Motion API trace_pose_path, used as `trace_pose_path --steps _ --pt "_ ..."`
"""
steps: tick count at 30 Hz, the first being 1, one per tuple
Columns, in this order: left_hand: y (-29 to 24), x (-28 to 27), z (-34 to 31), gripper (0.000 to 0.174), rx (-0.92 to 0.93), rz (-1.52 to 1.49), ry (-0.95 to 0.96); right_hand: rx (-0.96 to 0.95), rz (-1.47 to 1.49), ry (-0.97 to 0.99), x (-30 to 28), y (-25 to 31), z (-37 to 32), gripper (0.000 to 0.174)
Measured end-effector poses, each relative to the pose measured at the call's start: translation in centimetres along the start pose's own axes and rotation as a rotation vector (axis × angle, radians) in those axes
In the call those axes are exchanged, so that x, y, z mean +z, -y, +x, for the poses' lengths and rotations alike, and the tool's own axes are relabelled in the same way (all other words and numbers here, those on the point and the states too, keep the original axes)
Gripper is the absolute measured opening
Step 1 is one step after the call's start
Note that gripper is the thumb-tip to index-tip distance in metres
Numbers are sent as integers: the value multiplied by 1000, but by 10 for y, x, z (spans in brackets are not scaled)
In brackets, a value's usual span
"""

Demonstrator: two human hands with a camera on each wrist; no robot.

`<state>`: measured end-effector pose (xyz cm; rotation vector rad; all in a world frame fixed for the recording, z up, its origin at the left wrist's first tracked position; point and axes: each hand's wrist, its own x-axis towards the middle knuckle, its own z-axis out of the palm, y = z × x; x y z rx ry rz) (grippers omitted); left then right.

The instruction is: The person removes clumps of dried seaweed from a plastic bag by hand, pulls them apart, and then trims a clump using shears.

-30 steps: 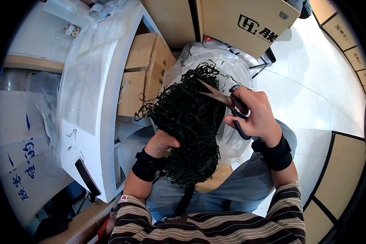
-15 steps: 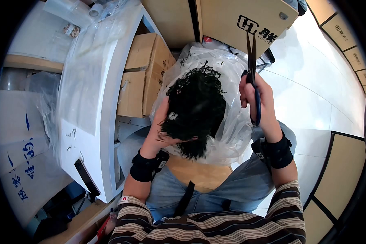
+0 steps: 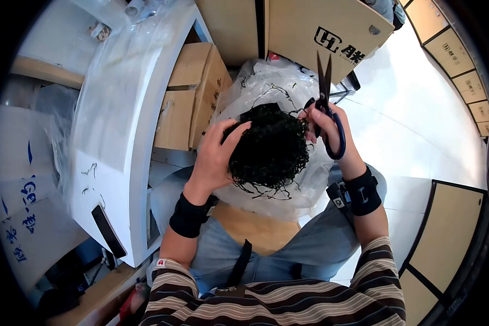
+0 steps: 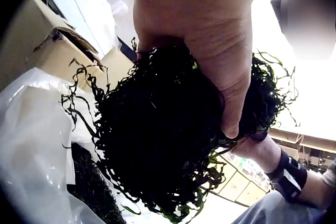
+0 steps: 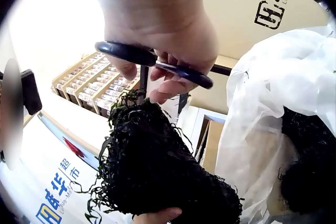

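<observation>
My left hand (image 3: 214,157) grips a bundle of dark green shredded seaweed (image 3: 269,155) from its left side, thumb and fingers spread round it. Curly loose strips stick out at the bundle's edges, as the left wrist view shows of the seaweed (image 4: 157,129). In my right hand (image 3: 342,133) are scissors (image 3: 324,87) with dark blue handles, blades pointing up and slightly apart. The right fingertips are right at the bundle's upper right edge. In the right wrist view, the scissors' handle (image 5: 128,52) crosses the palm side above the seaweed (image 5: 157,155).
Below the bundle, a large clear plastic bag (image 3: 309,195) holds more dark seaweed (image 5: 310,182). Left of it are a cardboard box (image 3: 182,117) and a white counter (image 3: 111,179) carrying a phone (image 3: 108,231) and stray strips. A tan panel (image 3: 293,32) stands behind.
The scissors have swung from lying over the seaweed to pointing up, then moved in with the right hand toward the bundle. The left hand has turned and raised its hold on the bundle.
</observation>
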<state>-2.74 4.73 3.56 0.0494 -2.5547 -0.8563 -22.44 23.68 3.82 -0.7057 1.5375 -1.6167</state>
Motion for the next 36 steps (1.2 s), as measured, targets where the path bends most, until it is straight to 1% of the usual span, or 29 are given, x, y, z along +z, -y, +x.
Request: trace_pose_path --steps 2,4,5,7,9,10,11,15,17,20,23,24,25,27,29,30,31,32,33,34,35,36 --pt "0 -3 -1 71 46 24 -37 -140 100 -65 2 2 4 19" --pt "1 -5 -4 68 154 107 -42 -152 0 -106 9 8 6 18" --pt "-1 -6 -6 68 156 108 -62 -143 -52 -107 14 13 6 19" --pt "-5 -10 -10 63 213 140 -30 -146 -42 -94 19 20 7 16" --pt "-10 -13 -15 65 199 132 -16 -104 3 -26 26 25 5 13" --pt "-10 -15 -18 65 212 150 -10 -69 0 -31 27 28 5 13" --pt "-10 -17 -20 65 225 173 -12 -105 -17 -24 30 29 5 12" --pt "-8 -27 -28 66 207 217 -50 -139 -50 2 41 45 -1 11" --pt "-9 -32 -32 65 207 204 -84 -147 -83 17 44 55 -3 11" --pt "-13 -40 -36 64 213 168 -150 -186 -140 89 50 74 -7 10" --pt "-10 -45 -40 62 240 192 -188 -175 -147 66 56 86 -11 8" --pt "-9 -46 -42 62 245 189 -190 -226 -179 110 54 87 -11 6" --pt "-7 -48 -43 64 253 180 -215 -228 -181 106 56 89 -13 6" --pt "-7 -48 -43 66 264 172 -245 -276 -280 53 61 97 -17 8" --pt "-5 -49 -44 69 152 -108 -300 -336 -378 -53 63 101 -16 10" --pt "-3 -51 -45 69 136 -81 -315 -330 -484 -84 60 104 -14 10" --pt "2 -51 -45 73 139 -274 -316 -330 -584 -107 55 107 -9 9" --pt "8 -50 -48 78 140 -466 -320 -340 -542 -71 51 109 -3 9" --pt "16 -45 -56 78 117 -428 -345 -348 -499 -35 51 111 4 8" --pt "24 -33 -69 81 28 -424 -423 -302 -541 -31 58 119 8 8" --pt "35 -15 -83 84 -55 -424 -501 -171 -510 60 64 127 15 8" --pt "38 -24 -88 84 -62 -401 -521 -184 -507 88 74 129 23 8"
